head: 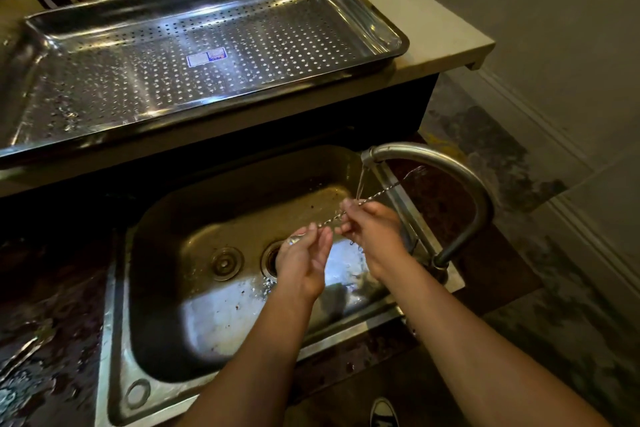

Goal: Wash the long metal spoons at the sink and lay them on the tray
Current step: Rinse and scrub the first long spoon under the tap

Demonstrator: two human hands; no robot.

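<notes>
The long metal spoon (pixel 377 194), thin with a twisted stem, stretches between both hands and slants up past the right one, its far tip reaching under the arch of the tap (pixel 450 166). The left hand (pixel 304 255) pinches the lower end, where the bowl seems to sit at the fingertips. The right hand (pixel 372 236) curls its fingers round the stem further up. A thin stream of water (pixel 361 184) falls just above the right hand's knuckles onto the stem.

Below both hands lies the sink (pixel 207 322), its open drain (pixel 268 260) directly under the left hand. Well beyond the hands, on a raised ledge, the perforated tray (pixel 242 28) holds no spoons, only a small label (pixel 206 57).

The wet stem is narrow and slick, so a loosened pinch could drop it into the basin, and a slim end might catch in the drain. The raised tip could also knock the tap when the spoon is lifted towards the tray. Water running down the slanted stem may drip across the ledge on the way.
</notes>
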